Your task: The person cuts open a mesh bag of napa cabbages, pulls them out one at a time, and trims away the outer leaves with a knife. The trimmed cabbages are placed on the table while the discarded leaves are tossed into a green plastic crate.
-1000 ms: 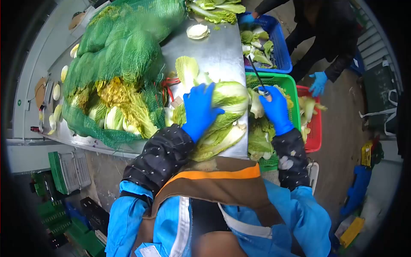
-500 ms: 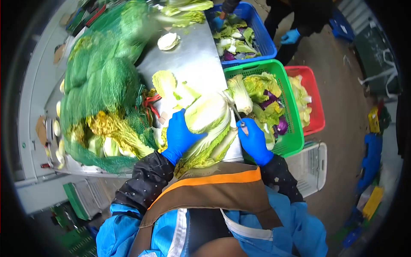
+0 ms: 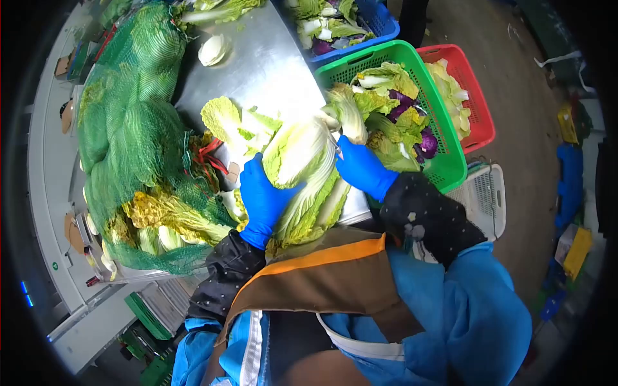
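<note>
A large napa cabbage (image 3: 304,157) lies on the metal table, its leafy end toward me and its white base at the far right. My left hand (image 3: 261,201), in a blue glove, steadies its left side with the thumb across the leaves. Gripped in my blue-gloved right hand (image 3: 365,168) is a small knife (image 3: 337,145), its blade beside the base; how deep it sits in the cabbage cannot be made out. Loose pale leaves (image 3: 222,119) lie to the left of the cabbage.
Green mesh sacks (image 3: 132,128) of cabbages fill the table's left side. At right, a green crate (image 3: 454,164) holds leaves and purple cabbage pieces, near a red crate (image 3: 479,132) and a blue crate (image 3: 383,29). A round white piece (image 3: 214,50) lies farther back.
The view has shifted, moving the table and crates up and left. My right hand, with the knife, has come nearer the cabbage base. A co-worker's gloved hands have left the view.
</note>
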A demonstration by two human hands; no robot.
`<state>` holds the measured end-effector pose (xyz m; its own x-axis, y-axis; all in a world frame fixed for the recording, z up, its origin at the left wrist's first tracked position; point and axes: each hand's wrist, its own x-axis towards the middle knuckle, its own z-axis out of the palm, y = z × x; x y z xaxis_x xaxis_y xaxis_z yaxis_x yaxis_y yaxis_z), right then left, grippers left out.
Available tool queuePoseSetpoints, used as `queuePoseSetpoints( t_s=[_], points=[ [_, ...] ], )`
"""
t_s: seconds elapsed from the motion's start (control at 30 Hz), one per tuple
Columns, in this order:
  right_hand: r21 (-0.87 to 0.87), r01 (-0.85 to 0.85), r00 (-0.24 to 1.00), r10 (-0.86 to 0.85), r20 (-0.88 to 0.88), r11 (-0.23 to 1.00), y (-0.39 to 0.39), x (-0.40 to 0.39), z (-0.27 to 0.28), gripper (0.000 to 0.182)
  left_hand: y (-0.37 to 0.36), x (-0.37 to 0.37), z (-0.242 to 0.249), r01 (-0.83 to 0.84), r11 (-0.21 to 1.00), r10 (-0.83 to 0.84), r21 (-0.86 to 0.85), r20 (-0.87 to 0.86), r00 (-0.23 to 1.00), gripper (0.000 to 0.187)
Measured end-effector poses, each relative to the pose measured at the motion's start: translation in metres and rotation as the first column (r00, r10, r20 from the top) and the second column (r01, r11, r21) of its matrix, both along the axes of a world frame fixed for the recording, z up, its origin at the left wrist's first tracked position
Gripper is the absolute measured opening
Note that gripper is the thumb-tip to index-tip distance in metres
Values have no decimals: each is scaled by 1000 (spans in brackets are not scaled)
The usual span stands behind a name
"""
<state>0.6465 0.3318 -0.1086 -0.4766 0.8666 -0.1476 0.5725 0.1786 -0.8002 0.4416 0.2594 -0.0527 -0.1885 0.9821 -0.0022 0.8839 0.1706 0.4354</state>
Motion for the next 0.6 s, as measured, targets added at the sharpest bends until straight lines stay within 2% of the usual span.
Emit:
queuePoseSetpoints(
  t_s=[0.03,0.07,0.1,0.17,0.2,0.37,0.43,0.47,0.5,0.57,0.6],
  points=[
    [44,-39,997,42,-61,998,4,2,-2,22,0,2,3,-23,1000,23,-2,35,999,91],
    [-41,-73,997,72,-18,996,5,7,-1,21,3,3,3,-43,999,43,2,70,997,89],
    [-42,-78,997,78,-6,996,6,12,8,21,2,6,0,-48,999,48,2,82,996,89],
    [-113,-110,994,112,11,987,-1,16,17,21,-13,12,-6,-16,992,21,123,-39,999,89],
    [-89,-93,994,98,52,992,-1,11,7,21,-13,18,-7,-44,992,51,119,-59,997,90],
    [-90,-99,991,107,82,991,-18,16,-7,22,-29,21,-12,-36,986,40,160,-22,999,86],
    [-61,-77,968,90,235,995,-11,16,-41,20,-19,25,-13,-32,986,44,163,-71,997,87],
    [32,-168,941,151,302,985,-13,17,-50,17,-21,23,-9,-15,989,32,144,-112,993,83],
    [56,-171,944,147,297,984,-6,14,-45,17,-12,14,-11,-17,986,38,166,-121,992,83],
    [57,-143,954,123,272,988,-11,15,-26,13,0,-18,-17,28,977,-49,210,96,994,75],
    [65,-158,953,134,273,985,-15,17,-27,13,25,-47,-9,76,996,-32,-47,608,793,73]
  ],
)
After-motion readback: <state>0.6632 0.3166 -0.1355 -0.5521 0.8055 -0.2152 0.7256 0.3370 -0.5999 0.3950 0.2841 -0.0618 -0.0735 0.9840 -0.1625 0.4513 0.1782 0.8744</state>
